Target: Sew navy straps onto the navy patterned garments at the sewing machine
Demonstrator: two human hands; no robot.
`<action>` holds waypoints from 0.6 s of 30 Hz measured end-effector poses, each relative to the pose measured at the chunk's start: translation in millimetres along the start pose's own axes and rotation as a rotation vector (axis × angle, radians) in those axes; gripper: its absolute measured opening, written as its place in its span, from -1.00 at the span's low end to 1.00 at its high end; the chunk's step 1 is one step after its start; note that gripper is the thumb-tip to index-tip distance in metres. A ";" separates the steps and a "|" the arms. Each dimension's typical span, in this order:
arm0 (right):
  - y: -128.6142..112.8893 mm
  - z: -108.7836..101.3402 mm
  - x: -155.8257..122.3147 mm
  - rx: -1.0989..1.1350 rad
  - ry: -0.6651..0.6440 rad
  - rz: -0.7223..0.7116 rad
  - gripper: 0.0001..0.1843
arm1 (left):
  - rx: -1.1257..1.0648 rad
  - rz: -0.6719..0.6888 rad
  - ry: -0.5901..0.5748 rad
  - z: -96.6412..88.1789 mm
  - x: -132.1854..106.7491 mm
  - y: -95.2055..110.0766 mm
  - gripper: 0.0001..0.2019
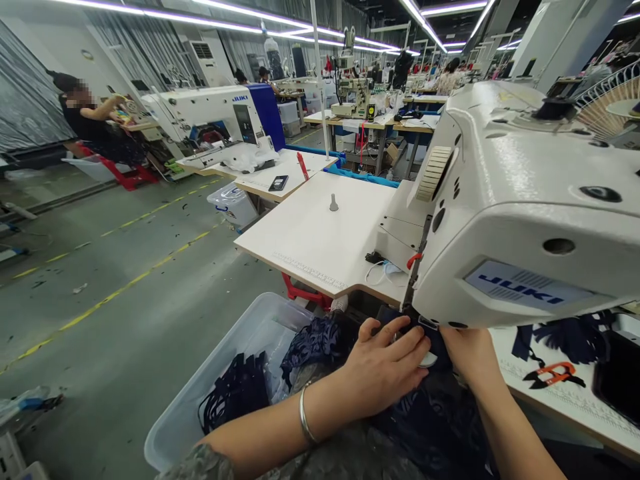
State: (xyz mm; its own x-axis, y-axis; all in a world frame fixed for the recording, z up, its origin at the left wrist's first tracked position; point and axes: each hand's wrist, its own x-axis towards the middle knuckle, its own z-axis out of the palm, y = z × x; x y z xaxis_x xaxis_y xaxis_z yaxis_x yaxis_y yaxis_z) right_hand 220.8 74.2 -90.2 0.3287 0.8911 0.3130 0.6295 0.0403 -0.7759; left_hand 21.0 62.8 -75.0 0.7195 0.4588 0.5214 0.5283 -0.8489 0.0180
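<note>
A white JUKI sewing machine [530,220] fills the right side, its needle area low at its left end. Beneath it lies dark navy fabric [440,350]. My left hand [387,367], a silver bangle on its wrist, rests over this fabric close to the needle area, fingers stretched and somewhat apart. On the fabric's other side is my right hand [470,353]; the machine head hides its fingertips, so its grip does not show. More navy patterned fabric [435,427] hangs down over my lap.
Left of my lap stands a clear plastic bin [170,400] with navy strips [237,393] and patterned pieces [315,350]. Orange thread snips [555,375] lie on the right tabletop beside navy strips [575,340]. A white table [310,233] extends ahead. A seated person [95,127] works far left.
</note>
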 end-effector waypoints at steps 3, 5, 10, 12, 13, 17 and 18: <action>2.2 2.5 4.9 -0.007 0.045 -0.058 -0.78 | -0.020 -0.019 0.015 0.0 1.6 0.9 -0.66; 2.5 2.2 5.5 -0.011 0.047 -0.073 -0.79 | -0.028 -0.024 0.015 0.3 1.9 1.5 -0.66; -1.4 1.4 4.5 -0.005 0.019 -0.110 -0.77 | -0.006 -0.031 0.008 1.4 1.7 2.5 -0.64; -3.6 1.8 4.8 -0.003 0.008 -0.107 -0.77 | -0.006 -0.032 0.009 1.5 1.5 2.8 -0.65; -4.6 2.0 5.1 -0.003 0.007 -0.106 -0.77 | -0.007 -0.034 0.012 1.4 1.4 3.0 -0.65; -6.4 2.3 7.7 -0.015 0.022 -0.120 -0.76 | -0.012 -0.040 0.036 1.1 1.4 3.9 -0.67; -6.1 2.3 8.3 -0.019 0.027 -0.125 -0.76 | -0.013 -0.040 0.034 0.9 1.5 4.1 -0.67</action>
State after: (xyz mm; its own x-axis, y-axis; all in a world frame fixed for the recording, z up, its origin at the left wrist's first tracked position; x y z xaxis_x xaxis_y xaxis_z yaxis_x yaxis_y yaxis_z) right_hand 218.1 82.4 -84.1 0.2650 0.8672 0.4215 0.6801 0.1418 -0.7193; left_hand 24.6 60.2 -75.0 0.6816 0.4837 0.5490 0.5504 -0.8333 0.0509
